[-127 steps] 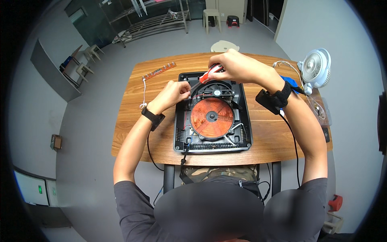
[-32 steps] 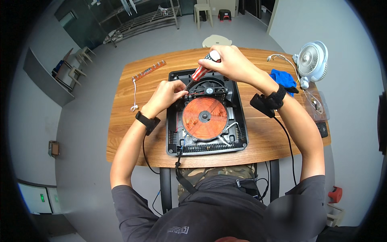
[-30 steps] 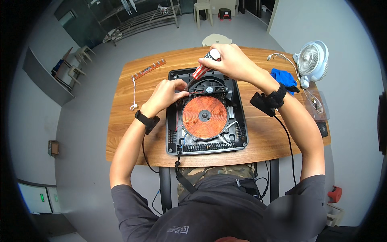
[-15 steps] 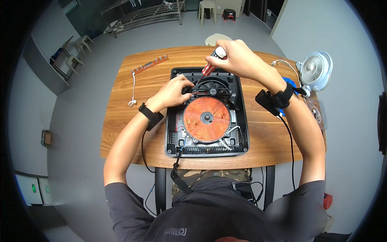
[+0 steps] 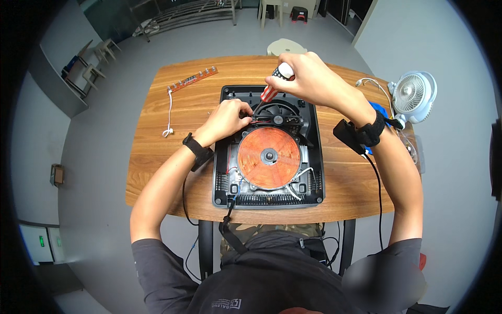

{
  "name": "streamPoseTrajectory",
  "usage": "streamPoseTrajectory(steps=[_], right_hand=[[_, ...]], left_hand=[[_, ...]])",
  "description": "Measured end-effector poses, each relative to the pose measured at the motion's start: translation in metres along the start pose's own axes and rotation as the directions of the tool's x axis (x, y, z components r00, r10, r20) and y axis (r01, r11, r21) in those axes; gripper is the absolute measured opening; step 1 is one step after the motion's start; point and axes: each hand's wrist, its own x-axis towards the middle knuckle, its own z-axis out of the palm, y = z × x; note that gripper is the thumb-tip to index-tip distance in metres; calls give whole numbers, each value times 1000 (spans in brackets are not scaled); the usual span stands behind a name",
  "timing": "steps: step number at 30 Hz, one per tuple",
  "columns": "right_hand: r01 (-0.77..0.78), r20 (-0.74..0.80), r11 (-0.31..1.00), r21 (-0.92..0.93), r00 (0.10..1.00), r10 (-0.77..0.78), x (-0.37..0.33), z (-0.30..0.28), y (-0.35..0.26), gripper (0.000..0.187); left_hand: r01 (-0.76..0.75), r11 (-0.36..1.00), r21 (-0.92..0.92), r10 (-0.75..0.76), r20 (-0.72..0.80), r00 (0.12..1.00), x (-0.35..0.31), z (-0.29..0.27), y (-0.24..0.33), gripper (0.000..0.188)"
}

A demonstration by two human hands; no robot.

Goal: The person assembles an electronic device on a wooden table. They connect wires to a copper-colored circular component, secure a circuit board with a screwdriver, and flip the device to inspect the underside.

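Observation:
An opened induction cooker base (image 5: 320, 172) lies on the wooden table in front of me. Its round copper coil (image 5: 251, 152) faces up, and a black cooling fan (image 5: 272, 110) sits behind the coil. My right hand (image 5: 309, 78) is wrapped round the striped handle of a screwdriver (image 5: 269, 94). The screwdriver tilts, its shaft running down and leftward to the fan's left side; the tip is hard to see. Beside that spot, my left hand (image 5: 227, 120) has its thumb and fingers curled together at the fan's left edge, hiding whatever lies between them.
An orange circuit strip (image 5: 192, 79) with a white cable lies at the table's far left. A small white desk fan (image 5: 411, 93) stands at the right, near a blue item and a clear tray (image 5: 420, 152). A stool (image 5: 285, 47) is behind the table.
The whole view has shifted slightly. Both hands keep nearly the same places at the fan, and the screwdriver remains in my right hand.

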Motion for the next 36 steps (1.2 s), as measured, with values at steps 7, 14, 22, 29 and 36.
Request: streamPoseTrajectory(steps=[7, 14, 22, 29, 36], right_hand=[[14, 40, 1000, -25, 999, -13, 6, 3, -2, 48], [41, 62, 998, -48, 997, -38, 7, 7, -2, 45], [83, 31, 997, 4, 996, -83, 6, 11, -1, 49], [46, 61, 999, -16, 997, -44, 7, 5, -8, 44], [30, 88, 1000, 1, 996, -29, 8, 6, -12, 42]], left_hand=[[9, 1000, -4, -9, 12, 1000, -1, -4, 3, 24], [-32, 999, -15, 32, 26, 999, -1, -3, -2, 26], [-18, 1000, -18, 19, 46, 999, -8, -8, -1, 29], [70, 997, -30, -69, 52, 996, -6, -7, 6, 31], [117, 990, -85, -113, 44, 993, -6, -5, 4, 31]])
